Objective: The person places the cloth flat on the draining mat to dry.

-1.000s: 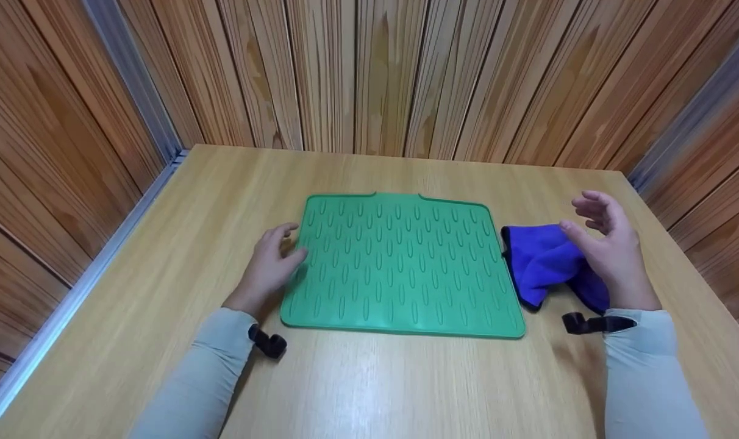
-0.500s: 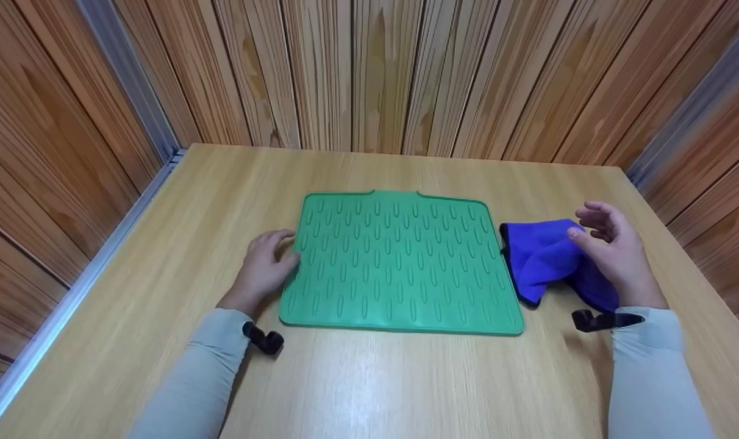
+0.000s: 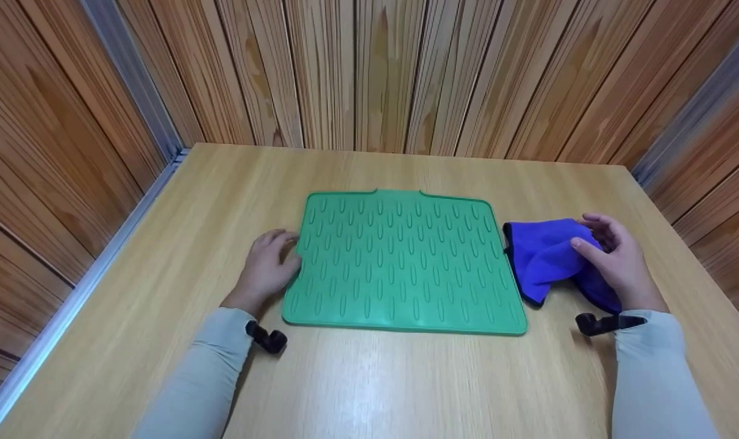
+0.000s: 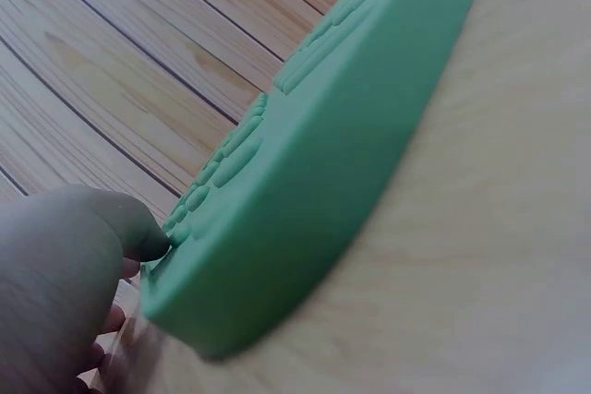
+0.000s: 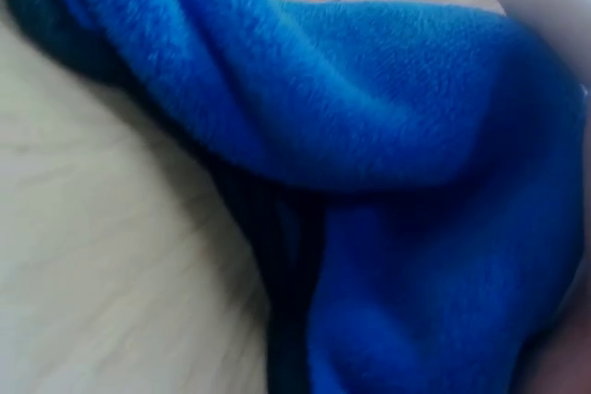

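A green silicone mat (image 3: pixel 400 262) with raised oval ridges lies flat mid-table. My left hand (image 3: pixel 264 265) is at its left edge; in the left wrist view the thumb (image 4: pixel 134 228) touches the edge's top while the other fingers, partly hidden, lie beside it. To the mat's right is a crumpled blue cloth (image 3: pixel 543 253) with dark trim. My right hand (image 3: pixel 622 265) is at the cloth's right side, its thumb (image 5: pixel 536 6) over the fabric. The other fingers are loosely bent at the cloth's far side, partly hidden, and they do not visibly grip it.
The wooden table (image 3: pixel 369 378) carries the mat and the cloth. Wood-panelled walls (image 3: pixel 381 73) rise behind it and on both sides. Each wrist wears a small black camera (image 3: pixel 272 341) on a strap.
My right hand has come down and closer to the blue cloth. My left hand has shifted slightly left, its thumb drawing back to the mat's edge. Mat and cloth keep their places.
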Action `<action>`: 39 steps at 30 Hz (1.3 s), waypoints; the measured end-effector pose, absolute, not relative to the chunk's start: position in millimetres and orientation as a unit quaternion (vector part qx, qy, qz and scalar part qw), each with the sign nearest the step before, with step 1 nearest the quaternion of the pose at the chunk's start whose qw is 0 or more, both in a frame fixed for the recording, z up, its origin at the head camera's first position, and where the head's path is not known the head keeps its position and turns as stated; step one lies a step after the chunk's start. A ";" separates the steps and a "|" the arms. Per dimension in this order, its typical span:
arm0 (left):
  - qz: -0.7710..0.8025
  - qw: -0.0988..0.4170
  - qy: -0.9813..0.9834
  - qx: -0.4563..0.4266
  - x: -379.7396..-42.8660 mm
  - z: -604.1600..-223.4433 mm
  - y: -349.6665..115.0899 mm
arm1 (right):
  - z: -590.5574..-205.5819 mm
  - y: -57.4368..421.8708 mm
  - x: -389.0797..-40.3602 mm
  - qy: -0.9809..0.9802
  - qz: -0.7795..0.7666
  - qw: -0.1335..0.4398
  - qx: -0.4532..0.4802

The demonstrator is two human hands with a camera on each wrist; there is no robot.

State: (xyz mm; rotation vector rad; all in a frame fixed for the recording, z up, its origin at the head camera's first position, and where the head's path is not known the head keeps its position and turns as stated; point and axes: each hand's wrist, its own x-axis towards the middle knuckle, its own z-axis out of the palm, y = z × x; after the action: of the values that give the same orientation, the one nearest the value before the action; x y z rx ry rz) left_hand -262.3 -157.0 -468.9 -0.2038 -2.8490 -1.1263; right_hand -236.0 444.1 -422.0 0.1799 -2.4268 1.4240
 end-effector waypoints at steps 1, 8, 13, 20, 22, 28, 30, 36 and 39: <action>-0.365 0.035 -0.928 -0.065 -262.3 -469.0 -156.9 | -423.5 445.0 -235.8 -0.847 0.504 0.156 0.063; -0.359 0.031 -0.931 -0.061 -262.4 -469.8 -157.6 | -428.6 447.5 -234.1 -0.866 0.483 0.127 0.025; -0.353 0.034 -0.933 -0.066 -262.6 -469.8 -158.3 | -428.6 447.3 -233.1 -0.875 0.468 0.122 -0.006; -0.352 0.036 -0.933 -0.068 -262.8 -469.6 -158.4 | -426.9 444.2 -233.4 -0.879 0.458 0.128 -0.022; -0.350 0.036 -0.934 -0.069 -262.9 -469.8 -158.5 | -426.4 443.7 -233.4 -0.880 0.458 0.125 -0.027; -0.349 0.041 -0.933 -0.074 -262.9 -470.1 -159.1 | -422.1 441.1 -233.1 -0.880 0.455 0.132 -0.042; -0.349 0.041 -0.933 -0.076 -263.0 -470.1 -159.1 | -419.3 439.9 -232.5 -0.879 0.455 0.134 -0.044; -0.345 0.038 -0.935 -0.077 -263.3 -470.3 -159.0 | -411.0 435.2 -231.6 -0.875 0.460 0.142 -0.043; -0.343 0.037 -0.935 -0.076 -263.6 -470.4 -158.7 | -407.5 433.8 -231.3 -0.872 0.464 0.146 -0.044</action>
State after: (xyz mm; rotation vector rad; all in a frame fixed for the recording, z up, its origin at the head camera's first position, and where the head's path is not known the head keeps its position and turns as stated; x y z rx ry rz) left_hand -263.6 -158.7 -470.4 -0.2325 -2.8719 -1.0543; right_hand -231.3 433.8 -407.5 -0.1253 -2.5123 1.3374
